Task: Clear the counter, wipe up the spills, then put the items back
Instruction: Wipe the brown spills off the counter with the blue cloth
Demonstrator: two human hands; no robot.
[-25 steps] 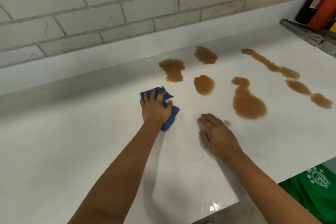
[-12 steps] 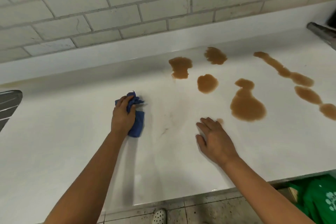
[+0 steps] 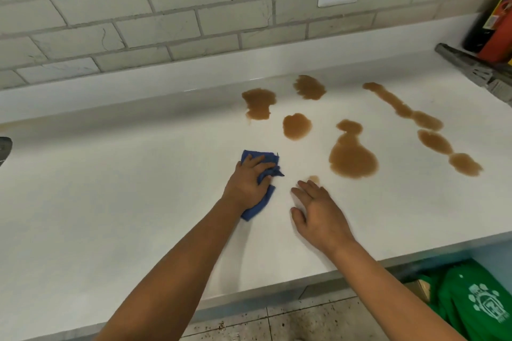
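Pressing one blue cloth under left hand, right hand flat, seven brown spills

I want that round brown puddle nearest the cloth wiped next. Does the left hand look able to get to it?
Probably yes. The left hand presses the blue cloth on the white counter, and bare counter alone lies between it and the round brown puddle.

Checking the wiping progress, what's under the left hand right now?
The blue cloth lies under the left hand, pressed on the white counter. Whether any spill remains beneath the cloth is hidden.
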